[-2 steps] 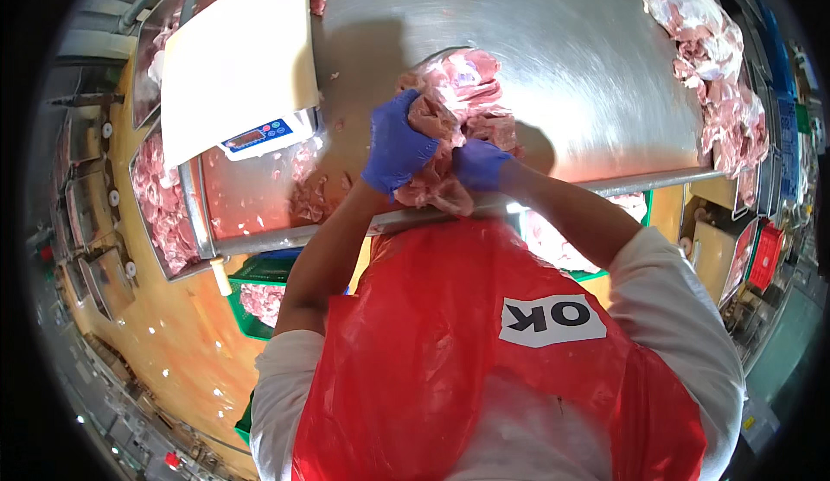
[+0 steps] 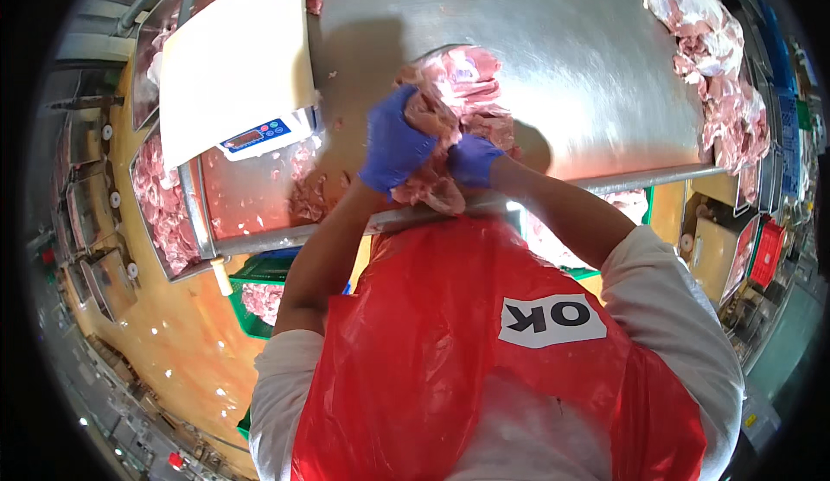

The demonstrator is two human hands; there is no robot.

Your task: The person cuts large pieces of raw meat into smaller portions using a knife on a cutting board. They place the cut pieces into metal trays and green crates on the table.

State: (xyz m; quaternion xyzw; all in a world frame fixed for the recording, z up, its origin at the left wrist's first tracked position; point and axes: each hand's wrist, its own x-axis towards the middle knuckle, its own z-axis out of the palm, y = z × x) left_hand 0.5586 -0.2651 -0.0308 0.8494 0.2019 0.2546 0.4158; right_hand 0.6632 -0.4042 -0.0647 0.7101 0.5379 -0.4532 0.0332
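A large cut of pink raw meat (image 2: 458, 79) lies on the steel table (image 2: 519, 14) near its front edge. My left hand (image 2: 393, 140), in a blue glove, is wrapped round the left side of the meat, with a flap of it hanging below between my hands. Lower on the right, my blue-gloved right hand (image 2: 475, 163) is closed on the same meat, its fingertips hidden in the folds.
A scale (image 2: 259, 140) under a pale board (image 2: 225, 49) stands at left, beside a tray of meat scraps (image 2: 169, 213). More large cuts (image 2: 692, 10) line the table's right end. Green crates (image 2: 251, 308) holding meat sit below the front edge.
Both my hands have shifted very slightly up and left with the meat; my grip looks the same.
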